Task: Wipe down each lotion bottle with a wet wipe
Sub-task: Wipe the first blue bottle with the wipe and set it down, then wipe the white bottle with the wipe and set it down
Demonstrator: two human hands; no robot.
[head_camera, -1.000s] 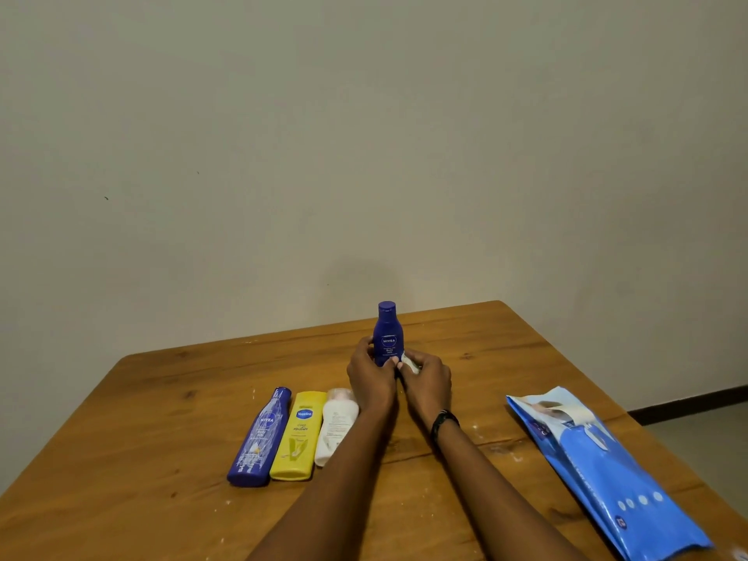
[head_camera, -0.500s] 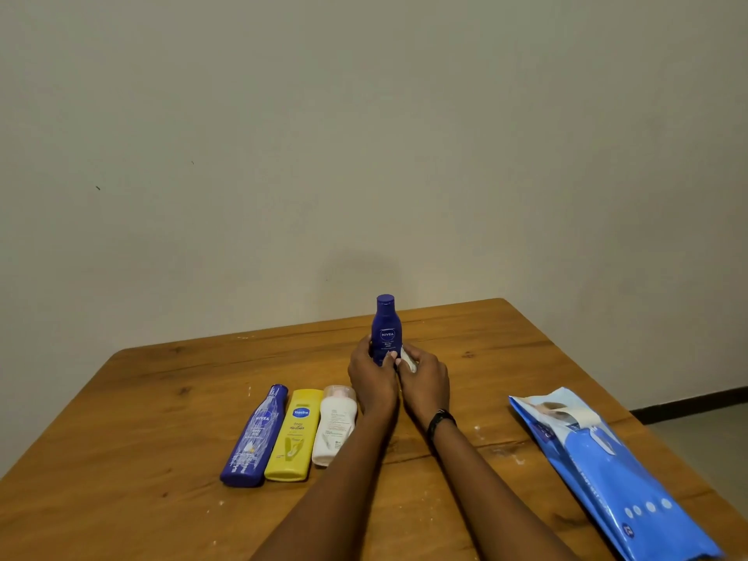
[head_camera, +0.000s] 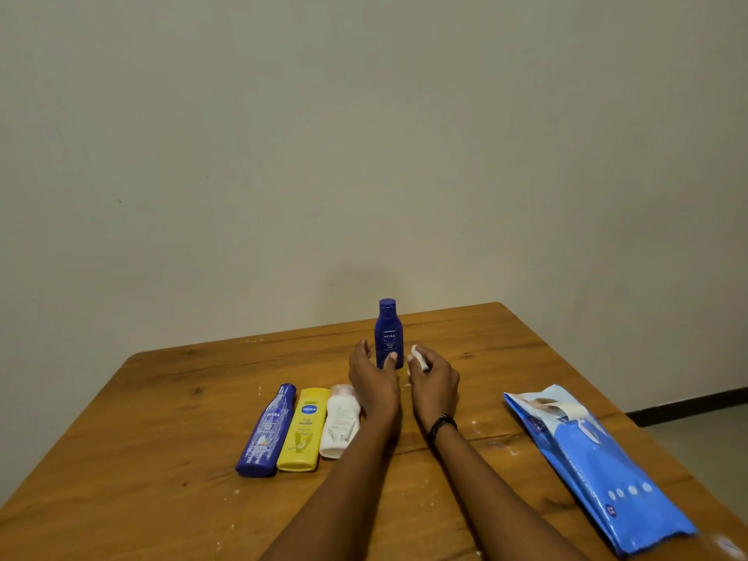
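The small dark-blue plastic lotion bottle (head_camera: 389, 332) stood upright on the wooden tabletop (head_camera: 162, 398). The left hand (head_camera: 374, 384) had a wide grip beside it, and the right hand (head_camera: 434, 384) pinched a white wet wipe (head_camera: 418, 353). It looked wiped; the lying white plastic bottle (head_camera: 340, 423) needed lifting next.

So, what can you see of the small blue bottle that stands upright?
The small blue bottle is dark blue glossy plastic by its look, with a rounded body and a closed cap of the same blue. A white Nivea logo and small print face the camera. It stands upright on the wooden table, towards the far edge. The thumb of the left hand overlaps its lower front; contact is unclear. The right hand, pinching a wipe, is beside it, apart.
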